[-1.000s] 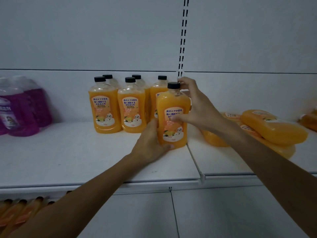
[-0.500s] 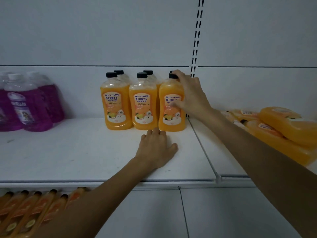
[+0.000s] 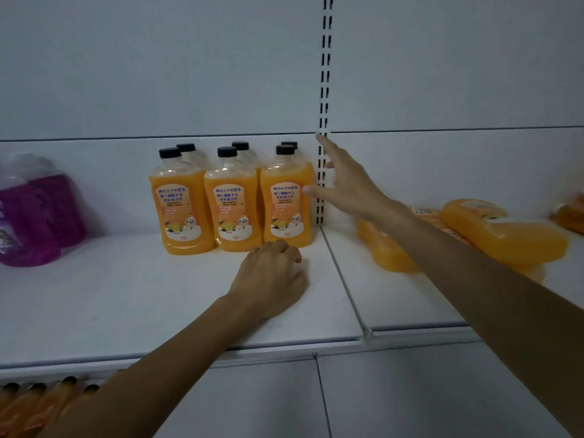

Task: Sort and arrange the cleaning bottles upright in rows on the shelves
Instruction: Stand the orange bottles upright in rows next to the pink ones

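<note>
Where the upright stock stands: six orange bottles with black caps, on the left board of the white shelf, against the back panel, hard by the slotted post.
Arrangement: two rows of three, front and back; all upright; labels of the front three face out; whether neighbours touch cannot be told.
Rightmost front bottle: upright, at the right end of its row, just left of the post.
Right hand: raised beside that bottle, in front of the post; fingers straight and spread, grasping nothing; forefinger points up along the slots; thumb tip at the bottle's right edge, contact cannot be told.
Left hand: palm down on the shelf, just in front of the middle and rightmost front bottles; fingers loosely bent, released, grasping nothing; fingertips near the bottle bases, contact cannot be told.
Lying bottles: several orange ones on their sides, piled on the right board of the shelf, right of the post, partly behind the right forearm.
Purple bottles: far left of the shelf, well apart from the orange group; blurred.
Below the shelf: lower bottles, orange with dark caps, lying side by side at the bottom left corner, partly hidden by the left arm.
</note>
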### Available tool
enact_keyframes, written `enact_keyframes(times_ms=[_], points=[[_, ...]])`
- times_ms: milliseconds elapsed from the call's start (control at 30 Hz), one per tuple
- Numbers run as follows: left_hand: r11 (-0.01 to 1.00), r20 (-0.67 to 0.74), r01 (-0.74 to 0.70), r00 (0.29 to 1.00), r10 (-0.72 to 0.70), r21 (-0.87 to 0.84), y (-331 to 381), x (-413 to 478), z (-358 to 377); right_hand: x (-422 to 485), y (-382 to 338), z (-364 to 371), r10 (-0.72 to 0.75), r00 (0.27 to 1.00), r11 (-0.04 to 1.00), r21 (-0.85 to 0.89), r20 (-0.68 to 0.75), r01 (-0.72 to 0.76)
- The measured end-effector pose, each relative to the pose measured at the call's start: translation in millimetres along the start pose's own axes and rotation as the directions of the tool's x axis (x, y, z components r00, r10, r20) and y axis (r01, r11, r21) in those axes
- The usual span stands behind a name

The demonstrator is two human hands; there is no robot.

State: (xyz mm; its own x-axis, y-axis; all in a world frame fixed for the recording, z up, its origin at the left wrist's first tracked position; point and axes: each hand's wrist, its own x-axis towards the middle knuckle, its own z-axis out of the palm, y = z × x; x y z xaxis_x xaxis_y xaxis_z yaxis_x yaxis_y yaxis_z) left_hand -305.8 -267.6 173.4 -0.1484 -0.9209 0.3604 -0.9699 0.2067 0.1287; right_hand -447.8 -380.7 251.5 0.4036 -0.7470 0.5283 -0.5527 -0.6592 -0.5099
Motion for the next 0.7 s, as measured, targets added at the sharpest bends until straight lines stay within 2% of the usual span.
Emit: enact_keyframes(times_ms=[100,167,233,300,433,533,700], points=[[0.992,-0.024,-0.005,1.0,0.002,-0.129,21.4,16.4,4.3,-4.3,35.2,-30.3,0.153,0.986,0.977,-0.16,0.068,-0.141],[0.974,-0.02,0.021,0.999,-0.026,-0.223,41.9,30.7,10.4,-7.5,58.8,-47.3,0.242,0.965,0.954,-0.204,0.102,-0.218],[0.931,0.073,0.121,0.992,-0.102,-0.346,63.5,48.0,17.1,-8.5,76.2,-59.2,0.287,0.953,0.938,-0.232,0.098,-0.259],[0.884,0.164,0.241,0.968,-0.19,-0.401,81.0,66.6,23.6,-6.5,85.5,-66.4,0.326,0.935,0.912,-0.307,0.14,-0.272],[0.853,0.192,0.381,0.924,-0.332,-0.357,100.5,91.5,32.1,-0.7,90.7,-61.0,0.399,0.848,0.864,-0.454,0.35,-0.219],[0.837,0.264,0.407,0.908,-0.326,-0.366,113.0,96.5,36.2,1.3,98.7,-45.2,0.44,0.798,0.847,-0.486,0.412,-0.216],[0.73,0.289,0.435,0.899,-0.328,-0.527,120.1,103.9,32.1,8.4,104.2,-39.3,0.457,0.787,0.856,-0.445,0.414,-0.263]])
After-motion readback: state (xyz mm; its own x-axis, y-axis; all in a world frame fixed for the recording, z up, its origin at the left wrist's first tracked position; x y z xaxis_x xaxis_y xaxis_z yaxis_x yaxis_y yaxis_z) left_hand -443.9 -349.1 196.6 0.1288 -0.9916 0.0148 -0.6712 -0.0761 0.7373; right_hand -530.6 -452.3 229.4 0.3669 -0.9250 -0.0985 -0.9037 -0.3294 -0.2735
